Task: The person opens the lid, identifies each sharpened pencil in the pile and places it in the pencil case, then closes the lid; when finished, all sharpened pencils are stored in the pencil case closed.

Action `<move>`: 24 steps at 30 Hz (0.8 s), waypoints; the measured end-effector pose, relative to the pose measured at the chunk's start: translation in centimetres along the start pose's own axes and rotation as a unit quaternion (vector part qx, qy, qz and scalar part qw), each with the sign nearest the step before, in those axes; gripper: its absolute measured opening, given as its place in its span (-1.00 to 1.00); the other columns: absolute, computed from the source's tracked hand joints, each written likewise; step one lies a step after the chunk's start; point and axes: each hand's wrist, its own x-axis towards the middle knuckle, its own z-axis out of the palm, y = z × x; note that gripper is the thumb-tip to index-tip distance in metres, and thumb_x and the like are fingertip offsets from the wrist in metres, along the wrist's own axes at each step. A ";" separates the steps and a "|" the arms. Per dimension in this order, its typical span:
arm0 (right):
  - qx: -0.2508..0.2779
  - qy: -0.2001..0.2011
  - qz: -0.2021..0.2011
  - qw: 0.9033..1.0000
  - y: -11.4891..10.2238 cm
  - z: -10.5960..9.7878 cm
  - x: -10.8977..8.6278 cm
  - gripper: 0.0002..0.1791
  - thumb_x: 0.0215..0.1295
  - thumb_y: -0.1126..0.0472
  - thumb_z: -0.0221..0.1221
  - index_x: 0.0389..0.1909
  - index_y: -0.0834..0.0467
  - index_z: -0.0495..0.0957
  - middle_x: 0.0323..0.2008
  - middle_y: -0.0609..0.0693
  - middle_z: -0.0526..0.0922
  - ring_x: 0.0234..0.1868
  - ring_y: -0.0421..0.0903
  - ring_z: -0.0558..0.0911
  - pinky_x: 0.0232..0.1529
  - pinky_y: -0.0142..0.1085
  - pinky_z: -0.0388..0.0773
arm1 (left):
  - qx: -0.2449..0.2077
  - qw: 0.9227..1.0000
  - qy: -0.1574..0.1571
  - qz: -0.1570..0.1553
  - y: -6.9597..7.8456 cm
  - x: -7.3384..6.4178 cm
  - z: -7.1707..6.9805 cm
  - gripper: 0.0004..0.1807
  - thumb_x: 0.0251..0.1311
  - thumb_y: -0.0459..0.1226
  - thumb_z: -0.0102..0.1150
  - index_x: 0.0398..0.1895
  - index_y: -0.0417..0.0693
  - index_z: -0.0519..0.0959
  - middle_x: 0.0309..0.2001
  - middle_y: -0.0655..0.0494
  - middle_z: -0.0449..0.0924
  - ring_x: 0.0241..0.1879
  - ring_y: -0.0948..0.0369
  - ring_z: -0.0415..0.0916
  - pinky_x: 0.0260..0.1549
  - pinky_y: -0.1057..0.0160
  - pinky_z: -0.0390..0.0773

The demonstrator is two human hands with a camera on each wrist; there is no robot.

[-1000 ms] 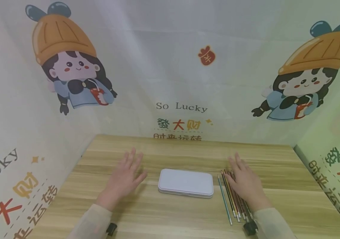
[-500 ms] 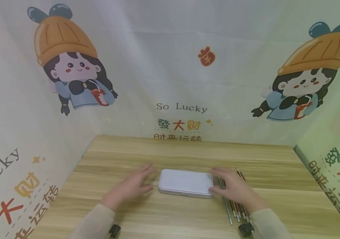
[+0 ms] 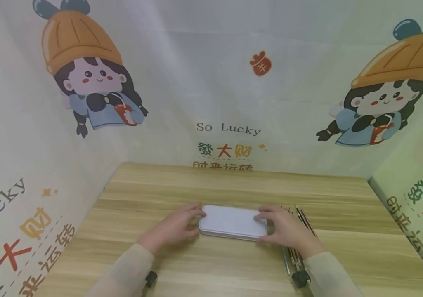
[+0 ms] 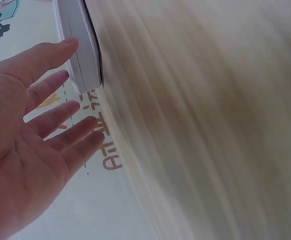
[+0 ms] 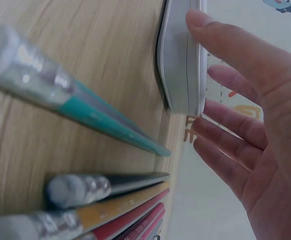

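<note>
A flat white pencil case [image 3: 231, 220] with rounded corners lies closed on the wooden table. My left hand [image 3: 172, 227] holds its left end, with the thumb at the front corner and a fingertip on the back corner. At the other end, my right hand [image 3: 287, 229] grips it with the thumb along the front edge and the fingers over the lid. In the right wrist view, the thumb tip overlaps the case's seam [image 5: 188, 65], and the other fingers extend behind. Several pencils [image 3: 292, 253] lie beneath my right hand and wrist, partly hidden by them.
The pencils show eraser ends; a teal pencil [image 5: 100, 115] lies nearest the case, apart from the bunch. Printed cloth walls [image 3: 166, 82] enclose the wood-grain table [image 3: 166, 181] at the back and both sides. A black wrist device [image 3: 300, 278] hangs close over the pencils' near ends.
Both hands have moved inward from spread positions to the ends of the pencil case. The right hand has come off from above the pencils. The case stays in place; the head view has shifted slightly.
</note>
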 end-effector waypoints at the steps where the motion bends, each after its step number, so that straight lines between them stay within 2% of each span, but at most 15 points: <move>1: 0.003 0.001 0.004 1.000 0.1 0.0 -0.1 -0.37 -0.03 -0.09 0.59 0.09 0.06 0.72 0.30 0.15 0.59 0.34 0.24 0.53 0.38 0.17 0.47 | 0.003 1.000 0.000 0.000 0.0 0.1 0.1 -0.45 0.16 -0.30 0.40 0.26 -0.11 0.56 0.54 -0.23 0.26 0.51 -0.20 0.24 0.51 -0.21 0.24; 6: 0.011 0.004 0.011 1.000 0.3 0.1 -0.1 -0.39 -0.04 -0.08 0.59 0.06 0.07 0.73 0.28 0.18 0.60 0.32 0.27 0.54 0.37 0.19 0.47 | 0.004 1.000 0.007 -0.007 0.3 0.6 0.5 -0.50 0.14 -0.29 0.42 0.18 -0.04 0.56 0.51 -0.20 0.32 0.49 -0.18 0.27 0.52 -0.18 0.24; 14: 0.014 0.004 0.005 1.000 0.2 -0.2 0.4 -0.40 -0.05 -0.07 0.60 0.04 0.07 0.74 0.25 0.20 0.62 0.29 0.29 0.56 0.34 0.20 0.49 | 0.030 0.999 0.002 -0.013 0.2 1.8 0.6 -0.37 0.11 -0.22 0.49 0.29 0.10 0.54 0.46 -0.03 0.41 0.44 -0.07 0.31 0.46 -0.12 0.34; 18: 0.021 0.003 -0.002 1.000 0.4 -0.5 0.6 -0.40 -0.07 -0.07 0.60 0.02 0.08 0.75 0.22 0.20 0.64 0.27 0.28 0.59 0.31 0.18 0.53 | 0.040 0.999 0.000 -0.007 0.3 2.2 0.6 -0.36 0.10 -0.20 0.50 0.29 0.10 0.53 0.45 0.00 0.43 0.40 -0.04 0.33 0.43 -0.10 0.38; 24: 0.036 0.006 -0.018 0.999 0.4 -0.3 0.6 -0.43 -0.08 -0.01 0.60 -0.01 0.13 0.76 0.21 0.27 0.65 0.28 0.28 0.59 0.37 0.19 0.47 | 0.062 0.998 0.009 -0.001 0.5 2.5 0.9 -0.34 -0.04 -0.21 0.55 0.22 0.10 0.55 0.36 0.06 0.51 0.24 0.03 0.36 0.25 0.00 0.49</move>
